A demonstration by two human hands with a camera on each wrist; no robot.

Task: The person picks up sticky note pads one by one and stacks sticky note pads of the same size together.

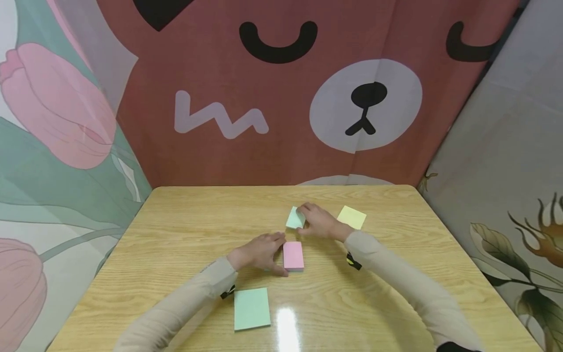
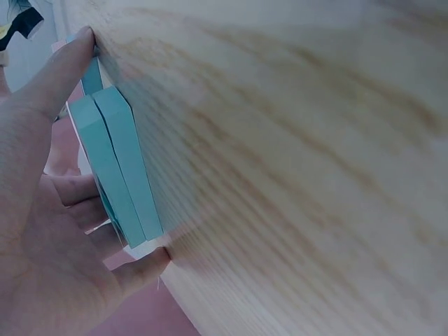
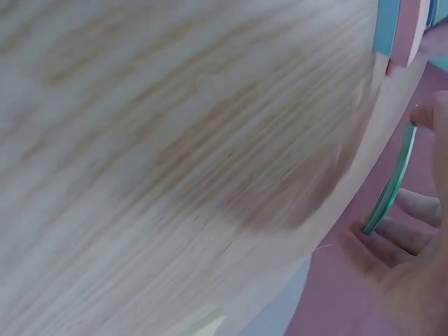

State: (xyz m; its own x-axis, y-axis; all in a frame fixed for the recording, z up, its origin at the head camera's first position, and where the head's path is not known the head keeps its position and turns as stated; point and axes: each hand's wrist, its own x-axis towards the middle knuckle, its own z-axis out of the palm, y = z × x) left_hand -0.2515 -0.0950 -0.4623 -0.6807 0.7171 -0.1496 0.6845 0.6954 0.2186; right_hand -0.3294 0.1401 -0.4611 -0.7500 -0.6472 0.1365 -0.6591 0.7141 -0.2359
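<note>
My left hand [image 1: 261,252] is curled about teal sticky note pads [image 2: 115,168], its thumb on one side and fingers on the other. In the head view that hand covers almost all of them. Just right of its fingertips lies a pink sticky note pad [image 1: 292,255] with a blue layer [image 3: 386,28] beneath. Farther back, my right hand [image 1: 318,222] pinches a small light green sticky note pad [image 1: 294,218] by opposite edges. The pad looks thin and slightly bowed [image 3: 392,185] in the right wrist view, held above the table.
A yellow sticky note pad [image 1: 352,216] lies behind the right wrist. Nearer the front, a larger light green pad [image 1: 252,309] lies by the left wrist. The wooden table [image 1: 211,210] ends at a hanging cloth with a bear face [image 1: 281,98].
</note>
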